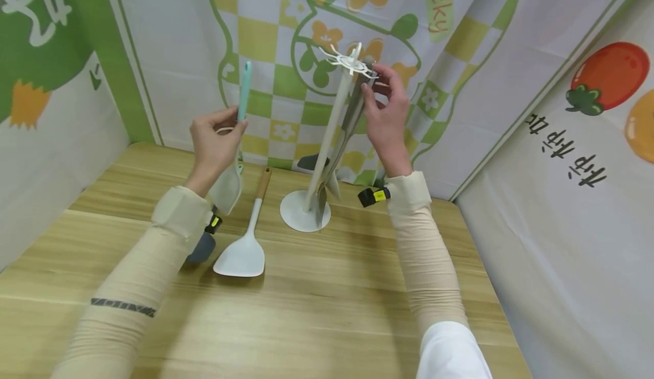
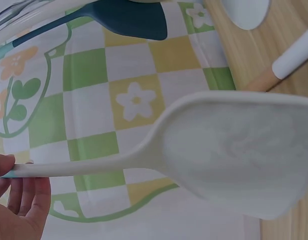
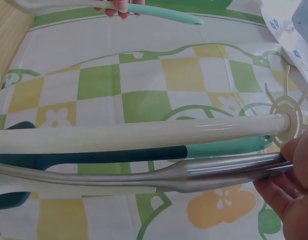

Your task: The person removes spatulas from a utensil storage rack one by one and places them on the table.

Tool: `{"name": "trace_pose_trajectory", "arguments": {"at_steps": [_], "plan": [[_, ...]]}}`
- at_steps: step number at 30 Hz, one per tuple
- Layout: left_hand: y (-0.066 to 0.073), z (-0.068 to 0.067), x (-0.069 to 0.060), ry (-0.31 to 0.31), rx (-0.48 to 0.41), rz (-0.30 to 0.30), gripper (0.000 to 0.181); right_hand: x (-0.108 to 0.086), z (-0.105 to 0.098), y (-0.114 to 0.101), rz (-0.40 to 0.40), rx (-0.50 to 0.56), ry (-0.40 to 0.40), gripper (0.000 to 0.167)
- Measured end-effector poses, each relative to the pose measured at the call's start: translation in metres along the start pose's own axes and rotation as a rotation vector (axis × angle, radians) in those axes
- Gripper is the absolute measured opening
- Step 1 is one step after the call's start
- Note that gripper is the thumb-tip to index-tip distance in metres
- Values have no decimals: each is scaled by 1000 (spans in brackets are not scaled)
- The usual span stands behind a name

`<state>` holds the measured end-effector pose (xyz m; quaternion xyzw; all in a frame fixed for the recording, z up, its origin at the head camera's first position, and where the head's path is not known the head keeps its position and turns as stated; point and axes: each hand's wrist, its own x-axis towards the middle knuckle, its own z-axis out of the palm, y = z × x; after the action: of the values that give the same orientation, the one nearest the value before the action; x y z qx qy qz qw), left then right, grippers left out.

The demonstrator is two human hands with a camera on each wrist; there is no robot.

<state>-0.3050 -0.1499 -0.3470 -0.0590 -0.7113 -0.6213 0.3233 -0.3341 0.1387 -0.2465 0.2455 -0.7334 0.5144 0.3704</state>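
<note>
Right grip (image 1: 388, 119) pinches the top of a steel-handled utensil (image 1: 353, 112) between thumb and fingers, right up by the hook ring (image 1: 351, 63) of a white stand (image 1: 329, 138); the left grip (image 1: 217, 146) pinches a white turner (image 2: 204, 155) by its mint handle (image 1: 246, 87), holding it upright, blade down, to the left of the stand. From where I'm standing, the likeliest trouble is at that ring: if the handle's end isn't properly over a hook when the fingers let go, the steel piece could drop onto the round base (image 1: 292, 211). Neither of the 2 grips steadies the pole, so a sideways shove up high might tip the whole stand. On the left, such a small pinch above so broad a blade could let it twist, and a low swing might knock the wooden-handled turner (image 1: 244, 257) lying on the worktop (image 1: 332, 322). The head view shows that turner whole, but only a scrap of the dark blue turner (image 3: 113, 156) behind the pole; the right wrist view shows its dark neck and mint handle alongside the steel one, and the left wrist view its blade. Whether the steel handle has caught a hook I can't tell, as fingers cover its tip.
</note>
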Motion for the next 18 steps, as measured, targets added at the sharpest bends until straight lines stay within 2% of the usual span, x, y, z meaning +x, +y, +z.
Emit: {"name": "trace_pose_trajectory", "arguments": {"at_steps": [12,18], "plan": [[0,-17,1,37,3,-37,29,0,-4,1,16,18,-33,29],[-2,-26,2,59,27,-27,29,-1,-5,0,15,17,-34,29]]}}
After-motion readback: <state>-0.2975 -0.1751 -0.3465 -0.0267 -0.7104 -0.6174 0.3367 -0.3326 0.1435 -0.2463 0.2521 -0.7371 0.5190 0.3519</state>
